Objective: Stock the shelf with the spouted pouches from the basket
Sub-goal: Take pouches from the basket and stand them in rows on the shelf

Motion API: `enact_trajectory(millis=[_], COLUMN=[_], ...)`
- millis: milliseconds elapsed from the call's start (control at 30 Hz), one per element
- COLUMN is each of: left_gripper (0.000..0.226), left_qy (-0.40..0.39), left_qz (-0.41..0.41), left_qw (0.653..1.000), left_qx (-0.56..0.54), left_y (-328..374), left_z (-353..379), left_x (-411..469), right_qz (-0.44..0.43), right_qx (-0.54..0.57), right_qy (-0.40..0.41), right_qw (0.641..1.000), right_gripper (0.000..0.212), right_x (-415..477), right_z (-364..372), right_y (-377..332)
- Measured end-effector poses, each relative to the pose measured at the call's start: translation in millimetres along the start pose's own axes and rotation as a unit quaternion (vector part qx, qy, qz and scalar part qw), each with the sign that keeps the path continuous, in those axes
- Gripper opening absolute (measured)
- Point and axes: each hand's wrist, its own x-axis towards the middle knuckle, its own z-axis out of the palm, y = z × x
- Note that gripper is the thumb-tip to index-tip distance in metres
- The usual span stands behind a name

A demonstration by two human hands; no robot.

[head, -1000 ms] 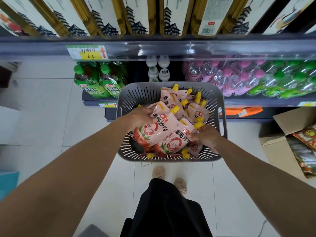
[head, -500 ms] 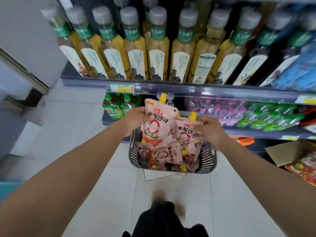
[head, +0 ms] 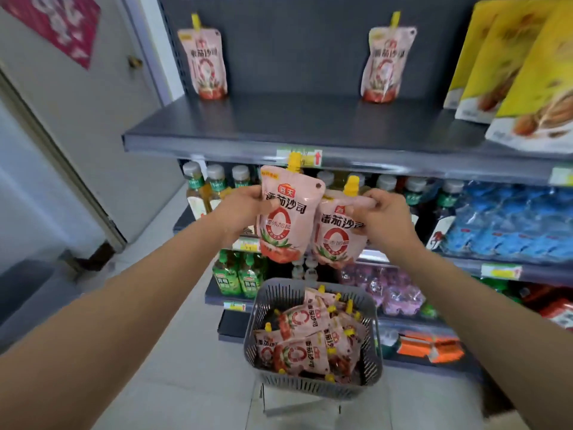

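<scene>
a grey door with a red poster fills the far left, beside the dark shelving unit. on the grey top shelf one pink spouted pouch stands upright against the back panel at the left end, and a second standing pouch is well apart from it toward the right, near the yellow snack bags at the shelf's right end.

below the shelf edge, the left hand grips the left side of a pink tomato-sauce pouch, fingers closed on it, yellow cap up, the pouch upright. just beside it and touching, the right hand pinches the top of another pouch near its yellow spout, this one hanging slightly lower.

behind the hands stand rows of yellow-labelled bottles, with green drink bottles a shelf lower and blue packs to the right.

beneath the hands sits the grey slotted basket, holding a loose heap of basket pouches lying flat at mixed angles.
</scene>
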Motion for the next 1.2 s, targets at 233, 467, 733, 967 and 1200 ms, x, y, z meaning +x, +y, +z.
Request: enact_trajectory(millis=[233,467,733,967,1200], left_gripper=[0.019,0.017,0.017,0.016,0.016], left_qy=[0.040,0.110,0.202,0.203,0.194], left_qz=[0.068,0.121,0.162,0.174,0.157], left_qw=[0.996,0.985,0.964,0.960,0.966], left_qx=[-0.029,-0.048,-0.062,-0.078,-0.067], left_y=[62.4,102.9,128.0,140.5,136.3], left_z=[-18.6,-46.5,-95.2,-165.5,-241.9], left_x=[-33.1,-54.4,-29.0,38.0,119.9], right_qz=[-0.096,-0.151,-0.195,-0.215,-0.195], right_qx=[0.014,0.010,-0.014,-0.010,-0.033], right_qy=[0.024,0.037,0.051,0.082,0.105], right_qw=[0.995,0.988,0.979,0.973,0.975], right_gripper=[0.022,0.020,0.021,0.023,0.021], right_x=[8.4,20.0,52.9,114.2,196.0], right_z=[-10.5,-10.8,20.0,80.5,149.9], right_y=[-72.8,-125.4,-165.7,-190.8,-202.7])
